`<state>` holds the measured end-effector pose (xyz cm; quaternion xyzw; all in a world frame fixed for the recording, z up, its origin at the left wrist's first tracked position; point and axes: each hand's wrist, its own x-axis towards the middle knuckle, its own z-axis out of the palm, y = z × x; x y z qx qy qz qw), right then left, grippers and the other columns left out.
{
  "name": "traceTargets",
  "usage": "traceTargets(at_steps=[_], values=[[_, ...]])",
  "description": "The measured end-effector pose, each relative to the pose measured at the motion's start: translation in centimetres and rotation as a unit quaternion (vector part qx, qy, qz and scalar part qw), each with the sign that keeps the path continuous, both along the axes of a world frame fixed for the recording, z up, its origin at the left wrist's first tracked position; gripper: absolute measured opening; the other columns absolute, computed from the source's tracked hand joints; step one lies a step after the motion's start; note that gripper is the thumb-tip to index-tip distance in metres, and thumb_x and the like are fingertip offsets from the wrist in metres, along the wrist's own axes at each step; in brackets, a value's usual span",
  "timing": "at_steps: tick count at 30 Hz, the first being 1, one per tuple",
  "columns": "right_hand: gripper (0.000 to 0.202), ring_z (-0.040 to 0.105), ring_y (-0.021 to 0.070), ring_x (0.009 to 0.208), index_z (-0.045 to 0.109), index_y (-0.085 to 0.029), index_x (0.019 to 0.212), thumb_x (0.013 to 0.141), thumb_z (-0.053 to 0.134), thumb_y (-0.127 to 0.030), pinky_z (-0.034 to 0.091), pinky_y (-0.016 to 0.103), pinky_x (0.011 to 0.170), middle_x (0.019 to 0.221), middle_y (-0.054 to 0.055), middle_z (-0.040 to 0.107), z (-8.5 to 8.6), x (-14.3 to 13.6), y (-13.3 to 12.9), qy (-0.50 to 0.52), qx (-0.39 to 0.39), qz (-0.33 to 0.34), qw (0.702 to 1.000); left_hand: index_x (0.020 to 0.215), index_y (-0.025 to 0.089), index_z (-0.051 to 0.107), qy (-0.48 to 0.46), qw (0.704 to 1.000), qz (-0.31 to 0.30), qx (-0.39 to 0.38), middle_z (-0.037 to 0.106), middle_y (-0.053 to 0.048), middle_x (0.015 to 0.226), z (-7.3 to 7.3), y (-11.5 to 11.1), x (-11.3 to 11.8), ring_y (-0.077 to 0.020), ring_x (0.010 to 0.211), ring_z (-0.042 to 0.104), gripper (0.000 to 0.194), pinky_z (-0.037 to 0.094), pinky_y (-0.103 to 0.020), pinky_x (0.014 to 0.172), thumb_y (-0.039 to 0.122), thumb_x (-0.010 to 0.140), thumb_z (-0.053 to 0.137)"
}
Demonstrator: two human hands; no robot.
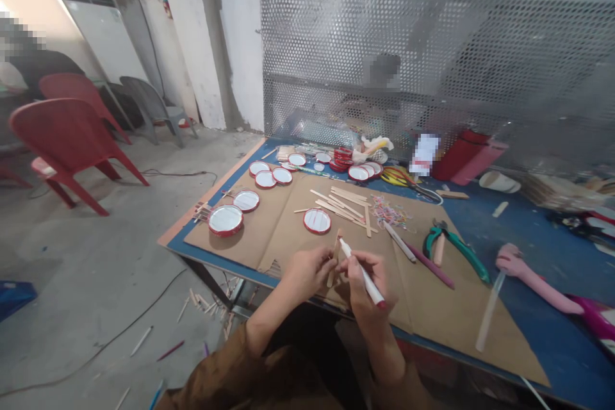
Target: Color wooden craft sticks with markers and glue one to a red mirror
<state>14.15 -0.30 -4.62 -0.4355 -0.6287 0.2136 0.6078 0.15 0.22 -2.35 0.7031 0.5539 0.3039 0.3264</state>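
In my left hand [310,272] a flat wooden craft stick [333,274] stands upright, pinched near the table's front edge. My right hand [369,277] is closed around a white marker [361,270] with a red end. The marker's tip meets the stick's upper end, where a reddish mark shows. Just beyond my hands lies a round red-rimmed lid [317,221] with a pale face. More craft sticks [343,205] are spread behind it, beside a heap of coloured rubber bands [388,213].
Brown cardboard [273,230] covers part of the blue table [480,214]. Green-handled pliers [456,250], a pink glue gun [533,282] and pens lie to the right. Several red-rimmed lids [225,220] sit at left and back. Behind stands a perforated metal screen [327,45]; red chairs [72,134] are at left.
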Motion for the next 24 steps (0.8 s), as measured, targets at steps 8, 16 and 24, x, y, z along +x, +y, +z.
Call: traceTargets(at_steps=[8,16,24], values=[[0.009,0.065,0.0133,0.058,0.058,-0.019,0.093,0.091,0.057,-0.028,0.054,0.026,0.057,0.067,-0.001,0.066,0.73,-0.36,-0.12,0.029,0.000,-0.004,1.000,0.077,0.019,0.059,0.017,1.000,0.012,0.006,0.059,0.001,0.066,-0.13,0.08,0.02,-0.0130,0.062,0.051,0.015,0.032,-0.021,0.058,0.023,0.089,0.051],[0.011,0.064,0.0128,0.055,0.059,-0.019,0.093,0.090,0.059,-0.029,0.053,0.024,0.053,0.066,-0.001,0.066,0.80,-0.38,-0.27,0.044,-0.007,-0.017,0.999,0.076,0.019,0.058,-0.003,1.000,0.005,0.013,0.059,0.002,0.066,-0.09,0.04,0.01,-0.0125,0.062,0.053,0.017,0.033,-0.021,0.059,0.023,0.090,0.049],[0.011,0.066,0.0140,0.064,0.059,-0.020,0.096,0.090,0.057,-0.029,0.056,0.028,0.061,0.074,0.001,0.067,0.31,-0.10,-0.16,-0.011,0.002,-0.003,1.000,0.077,0.019,0.058,-0.013,1.000,0.002,0.019,0.059,0.002,0.066,-0.17,-0.03,-0.05,-0.0126,0.062,0.051,0.016,0.035,-0.021,0.060,0.024,0.089,0.049]])
